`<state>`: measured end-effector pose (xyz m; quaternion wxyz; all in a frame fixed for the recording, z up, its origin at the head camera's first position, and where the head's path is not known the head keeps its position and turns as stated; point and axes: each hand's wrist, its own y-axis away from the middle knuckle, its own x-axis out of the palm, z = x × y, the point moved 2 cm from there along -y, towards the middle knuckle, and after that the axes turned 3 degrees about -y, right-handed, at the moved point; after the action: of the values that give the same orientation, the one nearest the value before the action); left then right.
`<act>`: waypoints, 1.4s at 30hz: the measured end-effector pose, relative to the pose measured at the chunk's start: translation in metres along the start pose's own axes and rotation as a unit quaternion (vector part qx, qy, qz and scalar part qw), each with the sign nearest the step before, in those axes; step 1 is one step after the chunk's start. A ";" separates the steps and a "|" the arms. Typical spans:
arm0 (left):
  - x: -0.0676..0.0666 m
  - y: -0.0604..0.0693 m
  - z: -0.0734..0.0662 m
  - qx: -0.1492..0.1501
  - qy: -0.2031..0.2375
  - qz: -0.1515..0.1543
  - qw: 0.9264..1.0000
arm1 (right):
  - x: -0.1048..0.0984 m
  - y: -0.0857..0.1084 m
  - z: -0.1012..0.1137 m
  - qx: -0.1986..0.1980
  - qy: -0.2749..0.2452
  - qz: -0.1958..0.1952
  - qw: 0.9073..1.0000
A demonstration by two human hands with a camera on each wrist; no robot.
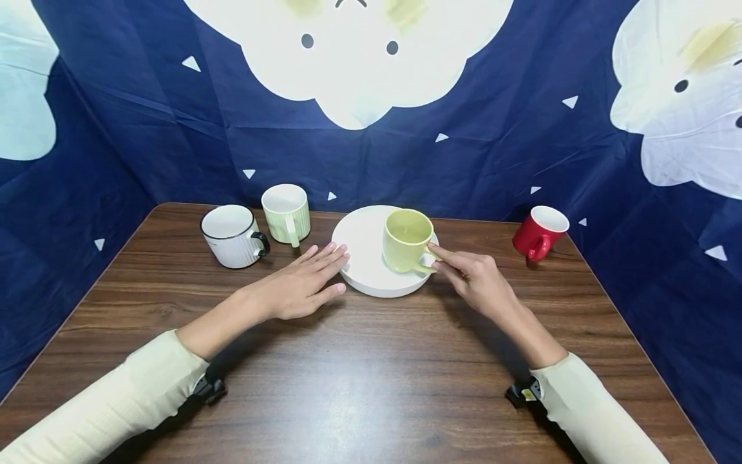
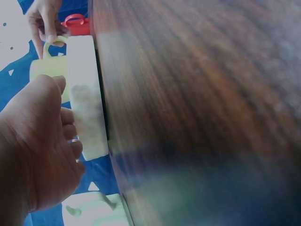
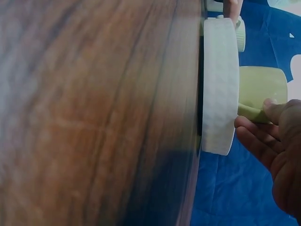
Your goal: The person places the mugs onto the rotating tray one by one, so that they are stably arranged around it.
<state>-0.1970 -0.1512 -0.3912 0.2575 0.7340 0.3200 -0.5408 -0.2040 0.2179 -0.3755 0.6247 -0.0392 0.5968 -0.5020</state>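
A yellow-green mug (image 1: 408, 245) stands upright on a thick white round turntable-like disc (image 1: 362, 235), right of its middle. My right hand (image 1: 478, 281) pinches the mug's handle between thumb and fingers at the disc's right side. In the right wrist view the mug (image 3: 262, 87) appears to sit against the disc's top face. My left hand (image 1: 304, 283) lies flat with straight fingers, and its fingertips reach the disc's left rim. From the left wrist view, the fingers partly cover the disc (image 2: 84, 94); whether they press on it I cannot tell.
Left of the disc are a white mug (image 1: 230, 238) with a black rim and handle and a pale green ribbed mug (image 1: 286, 212). A red mug (image 1: 536, 233) stands near the table's right back corner. Blue cloth (image 1: 371, 167) hangs behind the wooden table (image 1: 348, 374).
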 end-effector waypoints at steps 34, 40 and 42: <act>-0.001 -0.002 0.004 -0.004 -0.005 -0.004 1.000 | 0.001 -0.002 -0.017 0.056 -0.093 0.007 0.994; -0.001 -0.002 0.004 -0.005 -0.004 -0.006 1.000 | 0.001 -0.002 -0.015 0.060 -0.083 0.008 0.995; -0.001 -0.003 0.004 -0.007 -0.007 -0.006 1.000 | 0.001 -0.002 -0.015 0.059 -0.081 0.008 0.995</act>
<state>-0.2017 -0.1525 -0.3915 0.2616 0.7264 0.3260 -0.5456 -0.2166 0.2246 -0.3792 0.6764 -0.0376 0.5139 -0.5263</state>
